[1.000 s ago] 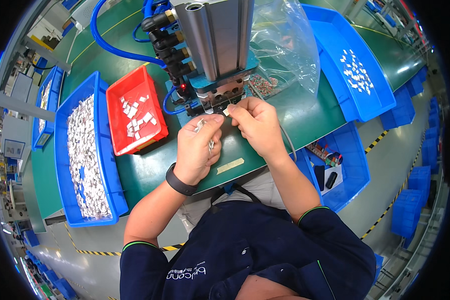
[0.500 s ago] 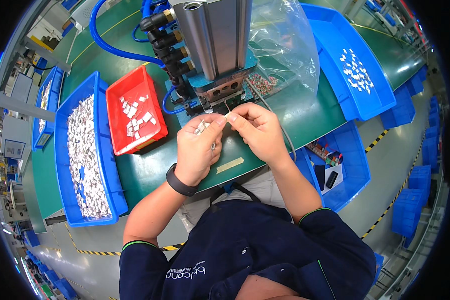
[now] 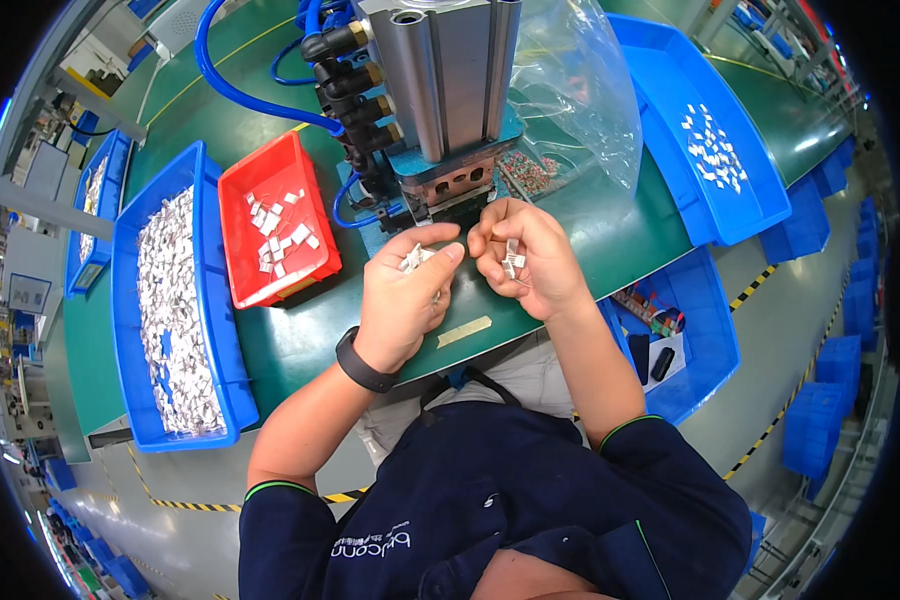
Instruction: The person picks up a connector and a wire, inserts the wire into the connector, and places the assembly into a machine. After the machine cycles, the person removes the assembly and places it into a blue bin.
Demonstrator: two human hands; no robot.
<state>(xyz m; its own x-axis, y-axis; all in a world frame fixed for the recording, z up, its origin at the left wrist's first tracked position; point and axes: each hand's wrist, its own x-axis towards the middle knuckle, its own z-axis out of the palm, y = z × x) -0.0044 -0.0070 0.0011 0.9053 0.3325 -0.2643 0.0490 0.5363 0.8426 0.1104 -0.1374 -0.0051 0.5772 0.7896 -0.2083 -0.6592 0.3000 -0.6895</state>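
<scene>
My left hand (image 3: 395, 305) is closed around several small white rectangular parts (image 3: 416, 259), which show between thumb and fingers. Its thumb tip points toward the other hand without touching it. My right hand (image 3: 552, 262) has curled fingers over a few more white parts (image 3: 513, 261) lying against the palm, one with a thin lead sticking out. Both hands are just in front of a pneumatic press (image 3: 440, 100). Its dark lower tooling (image 3: 460, 210) is partly hidden by my right fingers.
Left stand a red tray (image 3: 328, 262) with some white parts and a blue bin (image 3: 232, 385) full of them. A blue tray (image 3: 670, 150) with a few lies far right. Blue hoses (image 3: 210, 70), a clear plastic bag (image 3: 590, 110) and coloured scraps (image 3: 530, 172) surround the press.
My hands have come apart from fingertip contact. The right hand has turned and curled, so white parts now show in its palm. The view has shifted slightly.
</scene>
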